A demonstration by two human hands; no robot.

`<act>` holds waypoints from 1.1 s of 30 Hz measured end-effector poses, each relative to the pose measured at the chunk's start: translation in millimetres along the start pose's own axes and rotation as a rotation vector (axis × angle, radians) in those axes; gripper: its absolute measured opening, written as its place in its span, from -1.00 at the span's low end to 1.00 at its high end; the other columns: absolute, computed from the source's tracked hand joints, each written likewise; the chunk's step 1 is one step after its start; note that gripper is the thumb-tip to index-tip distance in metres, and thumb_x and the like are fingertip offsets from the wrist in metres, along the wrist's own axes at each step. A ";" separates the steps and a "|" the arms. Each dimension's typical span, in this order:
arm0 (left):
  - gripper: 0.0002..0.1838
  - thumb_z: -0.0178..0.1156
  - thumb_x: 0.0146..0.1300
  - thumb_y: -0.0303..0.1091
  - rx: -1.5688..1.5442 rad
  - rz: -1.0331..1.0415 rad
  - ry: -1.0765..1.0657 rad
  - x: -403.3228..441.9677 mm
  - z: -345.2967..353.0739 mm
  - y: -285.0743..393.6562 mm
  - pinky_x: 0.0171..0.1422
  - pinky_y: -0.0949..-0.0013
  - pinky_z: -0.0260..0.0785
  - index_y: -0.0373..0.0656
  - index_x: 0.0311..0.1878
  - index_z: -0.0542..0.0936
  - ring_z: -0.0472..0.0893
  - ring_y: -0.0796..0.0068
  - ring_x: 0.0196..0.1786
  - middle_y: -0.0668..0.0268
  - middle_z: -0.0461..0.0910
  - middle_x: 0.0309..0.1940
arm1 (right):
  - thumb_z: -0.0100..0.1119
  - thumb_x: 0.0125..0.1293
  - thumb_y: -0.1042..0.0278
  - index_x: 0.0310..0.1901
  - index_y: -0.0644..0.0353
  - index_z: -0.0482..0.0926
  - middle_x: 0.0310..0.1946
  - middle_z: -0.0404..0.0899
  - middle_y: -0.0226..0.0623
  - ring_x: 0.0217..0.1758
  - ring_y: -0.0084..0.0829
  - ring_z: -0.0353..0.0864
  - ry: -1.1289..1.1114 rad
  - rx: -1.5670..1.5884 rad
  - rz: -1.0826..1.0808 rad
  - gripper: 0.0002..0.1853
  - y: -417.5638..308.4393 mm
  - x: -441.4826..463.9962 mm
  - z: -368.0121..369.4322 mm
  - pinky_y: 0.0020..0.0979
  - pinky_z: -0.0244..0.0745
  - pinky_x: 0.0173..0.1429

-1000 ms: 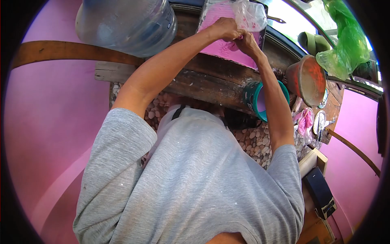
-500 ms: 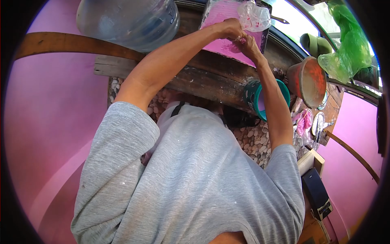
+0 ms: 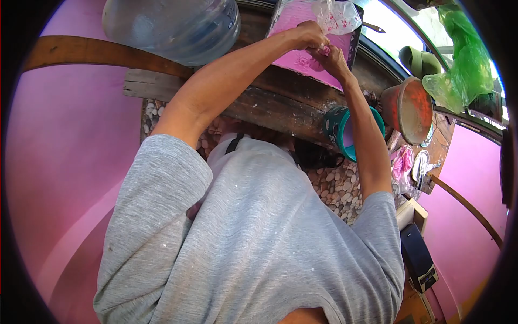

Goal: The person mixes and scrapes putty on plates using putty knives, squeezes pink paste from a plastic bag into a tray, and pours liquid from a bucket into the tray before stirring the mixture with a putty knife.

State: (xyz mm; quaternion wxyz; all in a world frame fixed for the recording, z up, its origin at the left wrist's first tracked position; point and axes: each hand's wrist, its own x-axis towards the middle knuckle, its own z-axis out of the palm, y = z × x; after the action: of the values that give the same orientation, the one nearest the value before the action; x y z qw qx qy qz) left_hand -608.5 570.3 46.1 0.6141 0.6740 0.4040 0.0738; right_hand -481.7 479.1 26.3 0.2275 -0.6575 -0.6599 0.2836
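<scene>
Both my hands are close together over a paint tray [image 3: 281, 24] with pink paint in it. My left hand [image 3: 311, 36] is closed around a clear plastic bag [image 3: 341, 19] smeared with pink. Just below it, my right hand [image 3: 334, 62] is closed too, gripping the bag's bunched, pink-stained part that shows between the hands. The loose end of the bag puffs out beyond my fingers, above the tray. My fingertips are partly hidden.
A large clear water bottle [image 3: 172, 27] lies at the upper left on the wooden bench [image 3: 270, 110]. A teal bucket [image 3: 335, 128] is beside my right forearm, with a reddish pot [image 3: 394, 105] farther right. A brush [image 3: 374, 27] and green plastic bag [image 3: 464, 59] are beyond.
The loose end of the plastic bag has shifted slightly and spread, showing more pink smears. My hands keep nearly the same place and grip.
</scene>
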 end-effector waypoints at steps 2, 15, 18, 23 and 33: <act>-0.85 0.23 0.18 -0.45 -0.060 -0.080 0.033 -4.7 -6.0 10.0 -0.67 0.53 0.15 -0.29 -0.48 0.59 0.40 0.64 -0.68 0.32 0.51 -0.65 | 0.26 0.17 0.07 -0.42 0.30 0.62 -0.59 0.59 -0.12 -0.46 -0.29 0.65 -0.037 0.008 0.075 -0.64 3.3 2.3 0.9 -0.25 0.46 -0.31; -0.83 0.27 0.03 -0.40 -0.202 -0.096 0.137 59.6 6.2 -14.1 -0.65 0.41 0.27 -0.21 -0.59 0.55 0.43 0.56 -0.65 0.28 0.48 -0.66 | 0.08 0.21 -0.04 -0.38 0.29 0.59 -0.44 0.57 0.11 -0.28 0.10 0.59 0.125 -0.204 0.143 -0.55 4.8 4.7 2.1 -0.04 0.42 -0.16; -0.82 0.27 0.01 -0.35 -0.054 -0.100 0.163 62.0 9.3 -16.2 -0.62 0.42 0.31 -0.22 -0.59 0.55 0.46 0.56 -0.63 0.26 0.50 -0.64 | 0.07 0.22 -0.06 -0.40 0.36 0.57 -0.47 0.55 0.18 -0.31 0.11 0.60 0.166 -0.196 0.164 -0.50 6.3 5.8 8.7 -0.02 0.42 -0.20; -0.84 0.27 -0.04 -0.34 0.054 -0.103 0.140 78.6 14.5 -36.4 -0.59 0.42 0.34 -0.21 -0.58 0.57 0.50 0.53 -0.61 0.29 0.53 -0.63 | 0.09 0.21 -0.06 -0.44 0.37 0.57 -0.47 0.54 0.22 -0.30 0.14 0.59 0.130 -0.232 0.191 -0.50 3.7 3.7 11.0 0.01 0.42 -0.20; -0.82 0.28 -0.34 -0.48 1.196 0.412 -0.099 96.5 12.8 -49.0 -0.49 0.25 0.46 0.01 -0.54 0.65 0.62 0.28 -0.49 0.29 0.62 -0.58 | 0.14 0.25 0.16 -0.52 0.39 0.52 -0.63 0.46 0.17 -0.51 0.12 0.55 0.221 -0.175 -0.057 -0.61 33.3 3.3 22.4 -0.03 0.34 -0.44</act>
State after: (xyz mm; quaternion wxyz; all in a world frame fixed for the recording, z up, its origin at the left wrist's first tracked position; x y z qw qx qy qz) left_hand -559.2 617.8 -38.7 0.1226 0.9671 0.2085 -0.0792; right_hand -472.3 479.9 -12.9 0.2486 -0.6829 -0.6715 0.1444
